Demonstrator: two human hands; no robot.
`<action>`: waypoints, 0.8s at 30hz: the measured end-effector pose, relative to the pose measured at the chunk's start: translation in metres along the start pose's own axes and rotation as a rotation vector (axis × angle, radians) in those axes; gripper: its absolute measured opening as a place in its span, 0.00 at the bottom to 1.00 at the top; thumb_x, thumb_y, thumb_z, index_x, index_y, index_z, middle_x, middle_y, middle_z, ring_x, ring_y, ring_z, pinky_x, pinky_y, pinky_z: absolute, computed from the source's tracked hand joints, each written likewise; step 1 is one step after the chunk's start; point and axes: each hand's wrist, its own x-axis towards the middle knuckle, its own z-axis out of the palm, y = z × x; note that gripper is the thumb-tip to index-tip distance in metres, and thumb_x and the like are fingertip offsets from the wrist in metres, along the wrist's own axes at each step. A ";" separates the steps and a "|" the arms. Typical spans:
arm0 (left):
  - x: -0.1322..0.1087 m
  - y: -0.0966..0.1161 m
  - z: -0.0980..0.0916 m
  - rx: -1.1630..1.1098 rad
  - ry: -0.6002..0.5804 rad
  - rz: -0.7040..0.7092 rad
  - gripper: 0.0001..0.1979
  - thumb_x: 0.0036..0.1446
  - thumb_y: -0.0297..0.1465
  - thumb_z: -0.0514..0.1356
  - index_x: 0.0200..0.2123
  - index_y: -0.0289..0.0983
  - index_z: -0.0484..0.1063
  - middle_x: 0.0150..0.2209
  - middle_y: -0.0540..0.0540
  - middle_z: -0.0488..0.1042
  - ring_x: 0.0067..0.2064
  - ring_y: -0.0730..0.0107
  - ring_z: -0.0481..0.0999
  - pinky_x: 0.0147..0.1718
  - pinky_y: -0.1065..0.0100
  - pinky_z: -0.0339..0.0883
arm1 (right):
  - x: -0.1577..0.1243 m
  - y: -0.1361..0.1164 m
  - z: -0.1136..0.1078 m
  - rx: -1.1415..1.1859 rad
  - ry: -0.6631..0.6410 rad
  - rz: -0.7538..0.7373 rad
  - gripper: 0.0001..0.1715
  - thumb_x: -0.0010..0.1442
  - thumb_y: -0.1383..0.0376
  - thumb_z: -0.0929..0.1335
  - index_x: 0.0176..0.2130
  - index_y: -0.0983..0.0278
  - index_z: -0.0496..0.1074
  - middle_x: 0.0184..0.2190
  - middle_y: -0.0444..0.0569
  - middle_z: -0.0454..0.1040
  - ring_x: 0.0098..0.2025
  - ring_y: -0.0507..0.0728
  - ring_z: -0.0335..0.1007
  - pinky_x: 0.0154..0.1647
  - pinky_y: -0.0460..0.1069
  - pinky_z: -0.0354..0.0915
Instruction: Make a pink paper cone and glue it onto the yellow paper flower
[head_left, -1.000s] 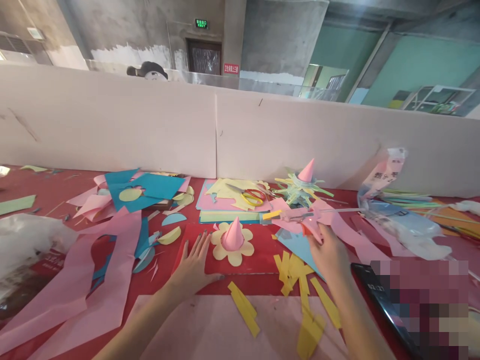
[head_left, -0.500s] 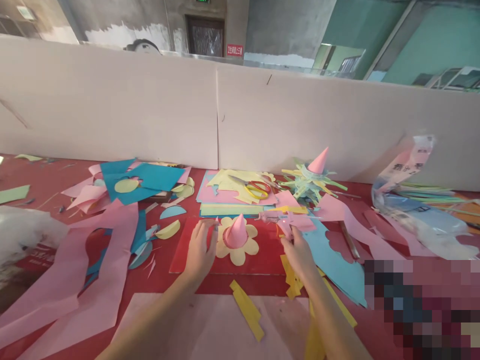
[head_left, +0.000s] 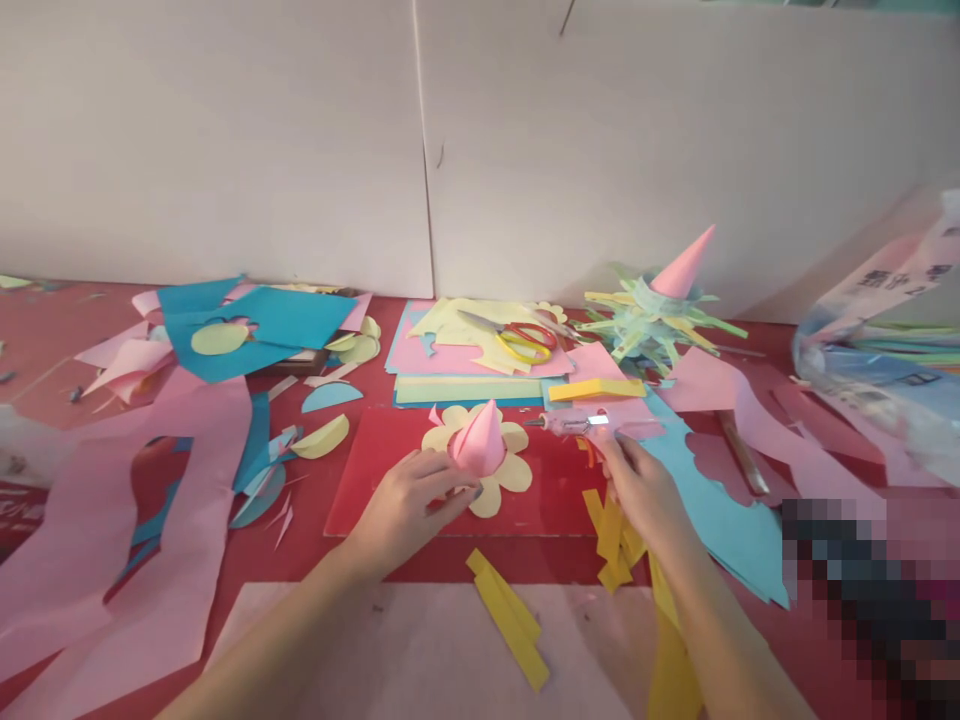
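**Cone of pink paper (head_left: 478, 445) at left hand, glue gun of clear pinkish plastic (head_left: 579, 424) in right**

Head view: cone stands point-up in the middle of a flat pale-yellow paper flower (head_left: 516, 474), which lies on a glossy red rectangular board (head_left: 379, 480). Left hand (head_left: 409, 502): fingers bent, narrow gap to thumb, right at cone's lower left side; can't tell if it's pinching. Right hand (head_left: 646, 485): wrapped round gun's handle, nozzle aimed at cone but apart from it. Yellow paper strips (head_left: 616, 540) lie just beside that wrist.

Handling, my judgement: cone looks very light, springy, easy to dent; best held low round the base, soft pinch, not by the tip. Flower likely thin and bendy, could slide on the glossy board; press a petal flat. Gun probably heaviest, rigid; handle is the right hold, nozzle may be hot.
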 end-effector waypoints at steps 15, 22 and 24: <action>-0.001 -0.004 0.001 0.184 -0.339 -0.023 0.17 0.56 0.44 0.60 0.45 0.43 0.75 0.36 0.48 0.73 0.37 0.67 0.72 0.38 0.66 0.65 | 0.001 0.000 -0.001 -0.028 -0.049 0.059 0.30 0.57 0.38 0.58 0.25 0.60 0.61 0.19 0.44 0.63 0.22 0.53 0.59 0.24 0.47 0.54; -0.002 -0.006 0.003 0.189 -0.293 0.025 0.13 0.62 0.38 0.55 0.44 0.42 0.75 0.36 0.47 0.73 0.37 0.69 0.72 0.37 0.67 0.65 | -0.001 -0.003 -0.001 -0.047 -0.056 0.079 0.30 0.57 0.38 0.59 0.25 0.60 0.63 0.20 0.45 0.66 0.23 0.54 0.61 0.25 0.47 0.54; -0.002 -0.008 0.004 0.186 -0.262 0.032 0.13 0.64 0.38 0.54 0.44 0.42 0.75 0.36 0.47 0.74 0.36 0.69 0.72 0.37 0.67 0.65 | 0.000 -0.004 0.000 -0.051 -0.058 0.083 0.30 0.56 0.38 0.58 0.26 0.60 0.63 0.21 0.45 0.66 0.23 0.54 0.61 0.25 0.47 0.55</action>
